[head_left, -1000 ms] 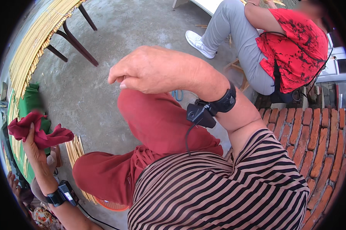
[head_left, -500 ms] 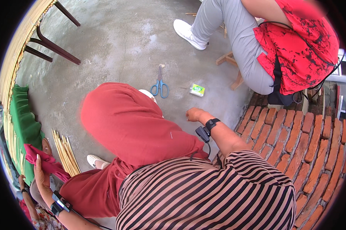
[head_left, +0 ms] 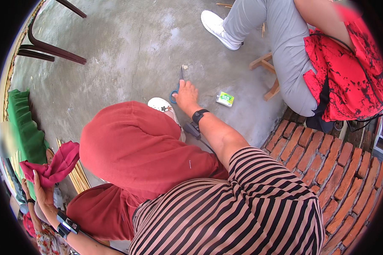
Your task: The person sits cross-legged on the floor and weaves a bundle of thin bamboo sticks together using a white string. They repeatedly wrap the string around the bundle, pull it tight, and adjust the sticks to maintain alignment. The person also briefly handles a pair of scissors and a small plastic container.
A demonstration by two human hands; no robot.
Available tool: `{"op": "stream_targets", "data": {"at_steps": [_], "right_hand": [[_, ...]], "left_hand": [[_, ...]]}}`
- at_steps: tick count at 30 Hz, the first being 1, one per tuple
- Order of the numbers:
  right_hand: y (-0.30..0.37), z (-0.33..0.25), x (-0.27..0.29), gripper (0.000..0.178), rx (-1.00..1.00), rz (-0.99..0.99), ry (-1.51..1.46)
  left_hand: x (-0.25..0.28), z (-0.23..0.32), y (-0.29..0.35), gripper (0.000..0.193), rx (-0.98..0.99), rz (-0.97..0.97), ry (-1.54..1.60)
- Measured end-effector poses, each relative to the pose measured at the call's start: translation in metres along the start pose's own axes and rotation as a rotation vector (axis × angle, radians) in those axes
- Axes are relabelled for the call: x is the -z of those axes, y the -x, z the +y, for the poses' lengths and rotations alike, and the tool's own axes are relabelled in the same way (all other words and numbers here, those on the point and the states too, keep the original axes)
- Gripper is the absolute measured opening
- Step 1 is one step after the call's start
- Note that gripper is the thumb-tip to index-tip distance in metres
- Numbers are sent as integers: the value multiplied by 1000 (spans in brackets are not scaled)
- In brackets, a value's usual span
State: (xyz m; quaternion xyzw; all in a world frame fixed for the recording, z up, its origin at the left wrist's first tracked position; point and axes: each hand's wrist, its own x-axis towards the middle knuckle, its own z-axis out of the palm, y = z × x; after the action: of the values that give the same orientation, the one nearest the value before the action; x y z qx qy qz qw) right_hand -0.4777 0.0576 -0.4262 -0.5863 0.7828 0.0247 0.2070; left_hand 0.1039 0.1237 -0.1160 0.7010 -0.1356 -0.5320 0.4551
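My right hand (head_left: 186, 94) reaches down to a pair of scissors (head_left: 173, 97) on the concrete floor. Its bent fingers and thumb are closed at the blue handles and hide one loop; the blades point away from me. Over at the left, my left hand (head_left: 45, 194) holds up a bunched magenta cloth (head_left: 57, 165). Part of that grip is hidden behind the cloth. A small green and white packet (head_left: 225, 99) lies to the right of the scissors.
Thin straw-coloured sticks (head_left: 79, 176) lie beside my left knee, near a green cloth (head_left: 25, 127). Dark chair legs (head_left: 55, 46) stand at the far left. A person in grey trousers (head_left: 287, 55) sits by a wooden stool (head_left: 268, 70) at right, above a brick surface (head_left: 331, 174).
My right hand has moved forward and left from beside my knee to the scissors' handles. The left hand has raised the magenta cloth, which now spreads wider. The whole view has shifted slightly.
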Motion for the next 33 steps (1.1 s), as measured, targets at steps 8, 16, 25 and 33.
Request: {"op": "stream_targets", "data": {"at_steps": [8, 16, 25, 33], "right_hand": [[-12, 47, 28, 45, -26, -170, 83], [11, 180, 67, 55, 123, -21, 104], [40, 169, 35, 80, -1, -77, 118], [33, 25, 144, 80, 357, 267, -449]], "left_hand": [[-18, 6, -10, 46, 35, -57, -112], [-33, 4, -5, 54, -42, -33, -151], [-73, -11, 22, 42, -2, -213, -396], [-148, -109, 50, 109, -522, 123, -1242]]}}
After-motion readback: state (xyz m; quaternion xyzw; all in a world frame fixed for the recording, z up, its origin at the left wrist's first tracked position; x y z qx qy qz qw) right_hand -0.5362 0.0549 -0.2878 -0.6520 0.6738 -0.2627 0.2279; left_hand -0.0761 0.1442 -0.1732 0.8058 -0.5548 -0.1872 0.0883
